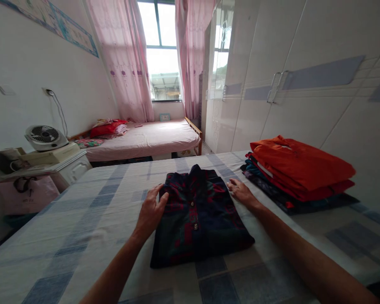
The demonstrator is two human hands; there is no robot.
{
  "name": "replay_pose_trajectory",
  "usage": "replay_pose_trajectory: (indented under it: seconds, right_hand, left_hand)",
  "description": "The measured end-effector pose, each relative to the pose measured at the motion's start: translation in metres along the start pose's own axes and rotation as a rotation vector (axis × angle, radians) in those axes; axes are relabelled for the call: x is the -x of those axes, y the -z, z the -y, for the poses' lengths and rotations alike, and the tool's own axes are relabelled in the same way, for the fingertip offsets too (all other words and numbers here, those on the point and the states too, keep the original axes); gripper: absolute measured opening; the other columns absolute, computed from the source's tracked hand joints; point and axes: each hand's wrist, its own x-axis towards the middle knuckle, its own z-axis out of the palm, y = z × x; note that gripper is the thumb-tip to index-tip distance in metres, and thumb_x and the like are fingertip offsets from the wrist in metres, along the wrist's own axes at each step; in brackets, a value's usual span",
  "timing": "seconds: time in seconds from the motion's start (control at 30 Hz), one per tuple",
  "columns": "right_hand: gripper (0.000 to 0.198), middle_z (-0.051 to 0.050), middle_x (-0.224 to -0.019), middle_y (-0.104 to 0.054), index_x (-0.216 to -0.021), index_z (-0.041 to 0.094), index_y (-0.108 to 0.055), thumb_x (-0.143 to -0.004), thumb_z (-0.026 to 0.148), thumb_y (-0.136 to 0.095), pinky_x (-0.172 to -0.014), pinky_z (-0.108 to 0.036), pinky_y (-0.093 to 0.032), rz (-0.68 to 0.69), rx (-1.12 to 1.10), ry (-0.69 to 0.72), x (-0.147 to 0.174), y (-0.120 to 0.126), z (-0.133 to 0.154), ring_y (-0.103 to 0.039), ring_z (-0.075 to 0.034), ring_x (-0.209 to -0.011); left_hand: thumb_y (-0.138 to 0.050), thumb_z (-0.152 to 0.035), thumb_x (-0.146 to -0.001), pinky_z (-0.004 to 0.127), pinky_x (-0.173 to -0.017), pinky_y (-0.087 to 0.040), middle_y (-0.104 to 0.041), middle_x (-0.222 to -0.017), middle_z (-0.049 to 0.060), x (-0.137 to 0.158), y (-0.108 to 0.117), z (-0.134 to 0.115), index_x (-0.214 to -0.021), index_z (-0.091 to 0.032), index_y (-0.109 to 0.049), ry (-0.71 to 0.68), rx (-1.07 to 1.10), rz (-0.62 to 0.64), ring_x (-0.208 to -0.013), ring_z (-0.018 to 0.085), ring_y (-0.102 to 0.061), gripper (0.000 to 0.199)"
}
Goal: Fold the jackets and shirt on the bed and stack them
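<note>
A bedroom in a home, shown by the pink-sheeted bed (pixel 158 136), curtains (pixel 122 63) and tall wardrobe (pixel 272 46).

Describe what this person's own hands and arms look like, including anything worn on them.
The left hand and right hand are bare, with no gloves. The left forearm and right forearm show no sleeves, and no watch or bracelet is visible on either wrist. Whether the fingers wear a ring is too small to tell.
</note>
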Motion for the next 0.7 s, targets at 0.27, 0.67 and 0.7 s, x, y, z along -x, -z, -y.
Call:
replay_pose_trajectory:
  seconds: [0.27,0.67,0.7]
  right_hand:
    - [0.037,-0.011,-0.115,-0.062,-0.109,0.02,-0.052,-0.075,0.027,-0.065,-0.077,-0.036,-0.055,0.287,-0.675,-0.358,0.07,0.03,-0.009,-0.061,-0.02,-0.102]
    - [0.015,-0.002,-0.068,-0.068,-0.083,0.013,-0.062,-0.074,0.024,-0.063,-0.071,-0.027,-0.052,0.617,-0.962,-0.466,0.084,-0.005,0.018,-0.065,-0.013,-0.063]
    - [0.014,0.0,-0.064,-0.066,-0.081,0.013,-0.06,-0.07,0.02,-0.064,-0.066,-0.025,-0.051,0.601,-0.965,-0.463,0.085,-0.006,0.02,-0.063,-0.012,-0.058]
  left_hand:
    - [-0.061,-0.048,-0.076,0.032,-0.086,-0.05,-0.049,-0.134,0.014,0.043,0.036,0.014,-0.125,-0.016,-0.047,0.558,0.628,0.307,-0.119,0.025,-0.052,0.06]
    - [-0.075,-0.037,-0.063,0.028,-0.056,-0.054,-0.07,-0.069,0.005,0.048,0.007,-0.023,-0.083,-0.013,-0.064,0.73,0.702,0.486,-0.061,0.02,-0.066,0.033]
    - [-0.076,-0.036,-0.061,0.028,-0.053,-0.053,-0.07,-0.067,0.005,0.048,0.007,-0.026,-0.083,-0.013,-0.063,0.724,0.692,0.463,-0.059,0.02,-0.066,0.033]
